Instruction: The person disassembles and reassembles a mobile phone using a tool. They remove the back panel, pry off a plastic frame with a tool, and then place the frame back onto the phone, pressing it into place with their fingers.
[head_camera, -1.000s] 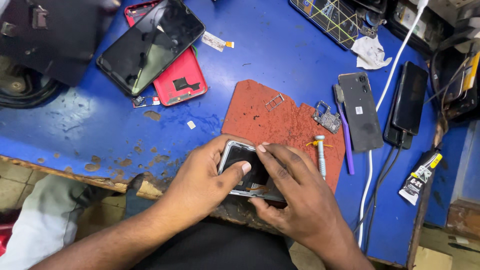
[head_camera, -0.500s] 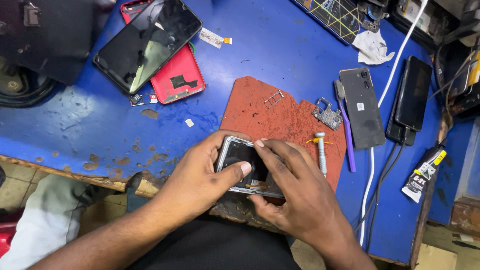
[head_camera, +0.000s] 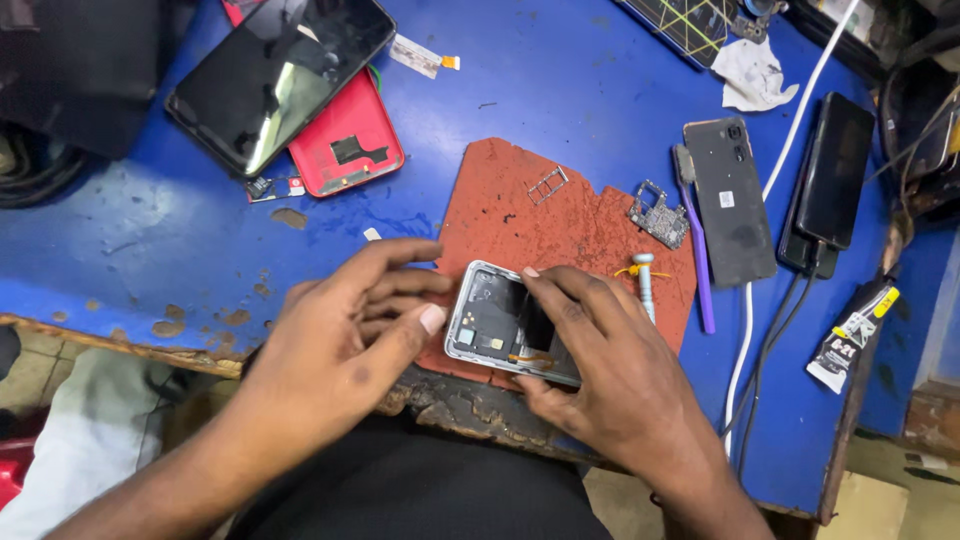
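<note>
An opened phone (head_camera: 487, 322) with a silver frame and bare insides lies on a worn red mat (head_camera: 510, 200) at the near edge of the blue bench. My right hand (head_camera: 610, 385) grips its right half, fingers laid across the inside and thumb under the near edge. To the left of the phone, my left hand (head_camera: 335, 345) has its fingers spread above the bench. Only its thumb tip touches the phone's left edge.
On the mat lie a SIM tray (head_camera: 547, 184), a small circuit board (head_camera: 660, 215) and a screwdriver (head_camera: 645, 285). Right of it are a purple tool (head_camera: 697, 255), a grey phone (head_camera: 730, 200), a black phone (head_camera: 835, 170) with cables, and a glue tube (head_camera: 850, 335). A black screen (head_camera: 280, 75) rests on a red back cover (head_camera: 350, 150) at the back left.
My left hand has let go of the phone: its fingers lifted off and spread to the left. The phone's left half now shows. My right hand stays on it.
</note>
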